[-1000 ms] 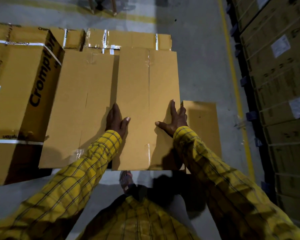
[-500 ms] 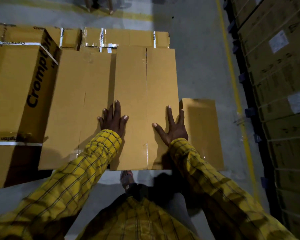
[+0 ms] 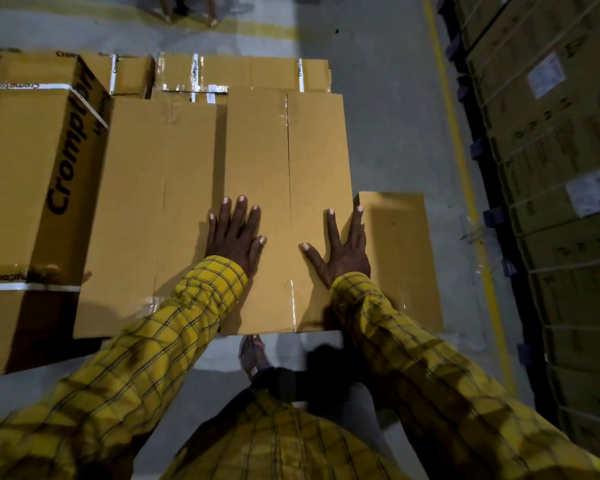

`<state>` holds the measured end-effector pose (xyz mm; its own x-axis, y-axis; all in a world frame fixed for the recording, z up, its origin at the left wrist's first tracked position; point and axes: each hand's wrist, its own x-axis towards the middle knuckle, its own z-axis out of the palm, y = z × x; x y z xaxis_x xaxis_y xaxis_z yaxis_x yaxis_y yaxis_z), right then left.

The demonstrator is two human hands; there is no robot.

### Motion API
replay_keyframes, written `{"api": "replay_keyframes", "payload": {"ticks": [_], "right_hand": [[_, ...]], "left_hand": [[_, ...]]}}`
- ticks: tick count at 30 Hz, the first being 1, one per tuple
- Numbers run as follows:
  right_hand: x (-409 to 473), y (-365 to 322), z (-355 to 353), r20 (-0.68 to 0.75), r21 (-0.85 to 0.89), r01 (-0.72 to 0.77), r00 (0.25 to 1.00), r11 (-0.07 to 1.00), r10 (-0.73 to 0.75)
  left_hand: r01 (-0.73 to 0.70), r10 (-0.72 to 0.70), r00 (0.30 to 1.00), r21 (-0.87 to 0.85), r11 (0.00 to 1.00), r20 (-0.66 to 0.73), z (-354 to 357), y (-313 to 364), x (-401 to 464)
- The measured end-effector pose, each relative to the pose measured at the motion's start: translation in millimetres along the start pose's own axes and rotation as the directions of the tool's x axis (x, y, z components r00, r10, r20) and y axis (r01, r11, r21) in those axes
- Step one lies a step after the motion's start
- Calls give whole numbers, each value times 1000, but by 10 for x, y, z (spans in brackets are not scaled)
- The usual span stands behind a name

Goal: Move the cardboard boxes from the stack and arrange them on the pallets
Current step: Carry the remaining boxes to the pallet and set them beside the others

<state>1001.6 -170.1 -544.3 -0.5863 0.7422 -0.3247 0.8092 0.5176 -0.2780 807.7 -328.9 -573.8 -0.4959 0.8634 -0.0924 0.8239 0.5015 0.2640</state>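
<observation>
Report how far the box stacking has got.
Done: several brown cardboard boxes, including the printed Crompton box, lie side by side. In hand: left hand and right hand press flat on the plain taped box. Left: the strapped box stack on the right.

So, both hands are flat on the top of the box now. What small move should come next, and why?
Probably lift both palms away. The left hand and right hand lie with straight fingers on the box, which looks level and sits close beside the neighbouring box, so it seems placed.
</observation>
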Motion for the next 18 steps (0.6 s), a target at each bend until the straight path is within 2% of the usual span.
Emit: {"api": "replay_keyframes", "payload": {"ticks": [6, 9, 12, 15, 18], "right_hand": [[-183, 70, -257, 97, 76, 56, 993, 996, -64], [-337, 313, -242, 158, 185, 58, 984, 981, -87], [-426, 748, -200, 104, 260, 65, 990, 963, -95], [-424, 1355, -261, 31, 249, 5, 999, 968, -13], [-304, 2077, -378, 13, 236, -50, 999, 970, 49]], "left_hand": [[33, -33, 999, 18, 999, -2, -94, 134, 19], [-32, 32, 999, 9, 999, -17, -140, 459, 26], [-161, 160, 987, -77, 984, -27, -135, 1113, 47], [-296, 292, 955, -146, 944, -51, 36, 1925, 137], [-315, 318, 948, -213, 925, -23, 322, 2688, 268]]}}
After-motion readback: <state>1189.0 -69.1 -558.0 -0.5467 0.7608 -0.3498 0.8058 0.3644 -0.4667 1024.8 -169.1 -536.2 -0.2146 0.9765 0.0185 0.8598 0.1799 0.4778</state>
